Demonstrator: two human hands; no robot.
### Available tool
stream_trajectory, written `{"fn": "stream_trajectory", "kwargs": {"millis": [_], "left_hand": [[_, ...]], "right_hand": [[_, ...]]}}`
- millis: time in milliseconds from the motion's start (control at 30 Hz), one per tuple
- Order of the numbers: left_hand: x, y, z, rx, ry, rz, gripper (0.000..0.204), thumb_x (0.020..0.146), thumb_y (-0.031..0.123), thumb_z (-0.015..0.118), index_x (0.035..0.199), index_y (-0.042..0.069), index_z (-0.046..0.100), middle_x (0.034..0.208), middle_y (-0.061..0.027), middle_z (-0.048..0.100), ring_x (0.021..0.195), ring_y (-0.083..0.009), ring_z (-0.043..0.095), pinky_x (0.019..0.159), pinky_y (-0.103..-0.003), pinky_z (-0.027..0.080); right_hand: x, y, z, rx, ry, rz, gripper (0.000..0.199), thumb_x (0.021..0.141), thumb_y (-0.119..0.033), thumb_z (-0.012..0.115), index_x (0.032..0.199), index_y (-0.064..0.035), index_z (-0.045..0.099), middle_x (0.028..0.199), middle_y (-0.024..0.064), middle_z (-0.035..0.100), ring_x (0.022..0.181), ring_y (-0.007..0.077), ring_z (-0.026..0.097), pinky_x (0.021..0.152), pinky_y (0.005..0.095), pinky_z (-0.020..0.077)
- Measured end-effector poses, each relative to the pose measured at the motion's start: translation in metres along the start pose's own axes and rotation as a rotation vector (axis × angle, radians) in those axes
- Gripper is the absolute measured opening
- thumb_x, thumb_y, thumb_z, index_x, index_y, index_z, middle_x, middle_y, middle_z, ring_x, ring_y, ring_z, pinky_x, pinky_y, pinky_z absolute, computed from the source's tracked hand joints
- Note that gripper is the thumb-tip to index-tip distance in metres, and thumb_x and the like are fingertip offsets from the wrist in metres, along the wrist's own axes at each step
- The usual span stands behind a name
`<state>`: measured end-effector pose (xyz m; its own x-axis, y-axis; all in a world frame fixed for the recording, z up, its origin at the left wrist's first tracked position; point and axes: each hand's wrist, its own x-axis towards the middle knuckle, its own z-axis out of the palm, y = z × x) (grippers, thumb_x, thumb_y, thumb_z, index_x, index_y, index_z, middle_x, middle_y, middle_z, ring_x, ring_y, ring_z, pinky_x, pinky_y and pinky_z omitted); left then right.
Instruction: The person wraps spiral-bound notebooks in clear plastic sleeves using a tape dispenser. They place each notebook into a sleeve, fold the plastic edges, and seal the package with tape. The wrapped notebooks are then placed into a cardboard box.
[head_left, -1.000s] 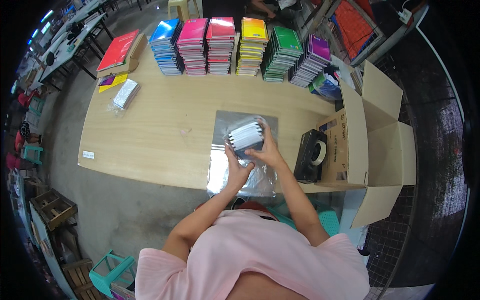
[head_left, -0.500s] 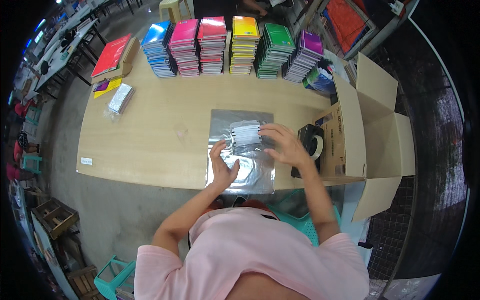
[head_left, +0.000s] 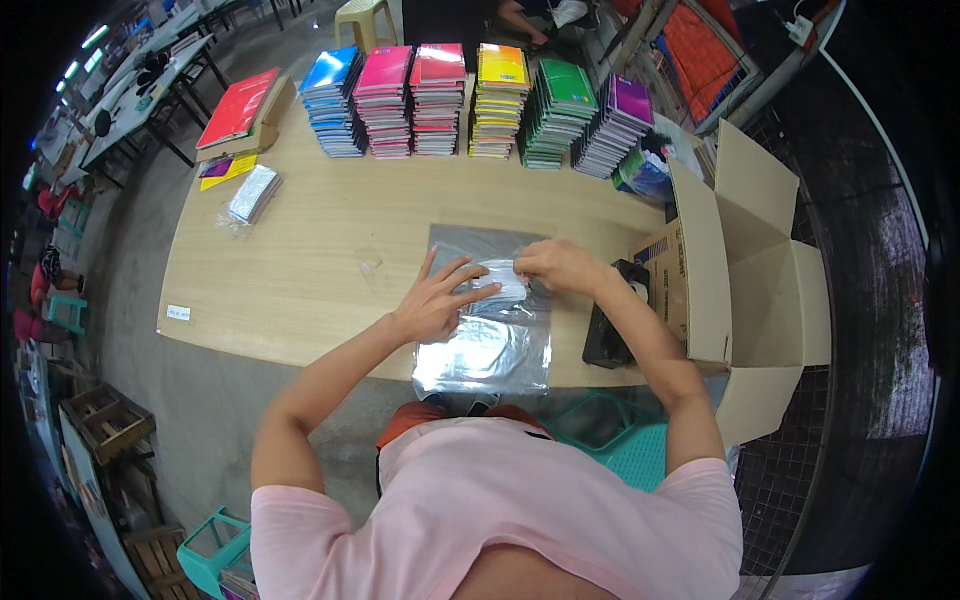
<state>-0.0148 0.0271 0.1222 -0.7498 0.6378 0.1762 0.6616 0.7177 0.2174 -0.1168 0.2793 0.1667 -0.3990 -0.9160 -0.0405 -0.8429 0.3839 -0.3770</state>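
Observation:
A small stack of white slips [head_left: 508, 287] lies on a pile of clear plastic sheets or bags [head_left: 480, 365] near the table's front edge. Across the stack's left side my left hand [head_left: 434, 304] is laid with its fingers spread, their tips pressing the slips. My right hand [head_left: 562, 268] has its thumb and fingers pinched together at the stack's upper right edge, on what looks like a slip. Its fingers hide exactly how much they grip. Close to the right forearm sits a black tape dispenser [head_left: 607, 330], partly covered by that arm.
Stacks of notebooks, among them blue [head_left: 333, 105], yellow [head_left: 500, 100] and purple [head_left: 615, 125] ones, line the table's far side. An open cardboard box [head_left: 710, 270] stands at the right. A plastic-wrapped pack [head_left: 254, 196] and a red folder [head_left: 237, 107] lie at the left.
My left hand has moved up and onto the white slips, fingers spread. My right hand has closed from a loose, open shape into a pinch at the stack's edge. The view has shifted slightly.

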Motion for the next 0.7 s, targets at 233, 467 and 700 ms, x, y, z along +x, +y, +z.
{"fn": "stream_trajectory", "kwargs": {"millis": [233,467,700], "left_hand": [[0.013,-0.013,-0.013,0.055,-0.222,0.066,0.095,0.062,0.014,0.070,0.143,0.044,0.029,0.156,-0.0028,0.016,0.143,-0.0347,0.014,0.111,-0.065,0.010],[0.015,-0.007,-0.005,0.013,-0.126,0.051,0.093,0.063,0.025,0.076,0.142,0.043,0.030,0.156,-0.0052,0.013,0.142,-0.0412,0.011,0.110,-0.066,0.009],[0.022,0.019,0.024,-0.405,0.407,-0.241,0.051,0.068,0.040,0.078,0.114,0.025,0.061,0.147,-0.0142,0.027,0.139,-0.0412,0.020,0.106,-0.067,0.011]], "right_hand": [[0.022,-0.015,0.001,-0.176,0.178,-0.182,0.010,0.065,-0.008,0.070,0.072,-0.0115,0.064,0.119,0.0052,0.052,0.115,0.0295,0.048,0.094,0.0444,0.0381],[0.007,0.027,0.095,0.999,0.526,0.285,0.098,0.067,-0.005,0.074,0.147,-0.0182,0.018,0.124,0.0181,0.053,0.108,0.0236,0.056,0.091,0.0361,0.0430],[0.010,0.022,0.091,1.213,0.426,0.316,0.117,0.067,-0.001,0.071,0.152,-0.0189,-0.008,0.099,0.0127,0.060,0.094,0.0191,0.057,0.086,0.0290,0.0425]]}}
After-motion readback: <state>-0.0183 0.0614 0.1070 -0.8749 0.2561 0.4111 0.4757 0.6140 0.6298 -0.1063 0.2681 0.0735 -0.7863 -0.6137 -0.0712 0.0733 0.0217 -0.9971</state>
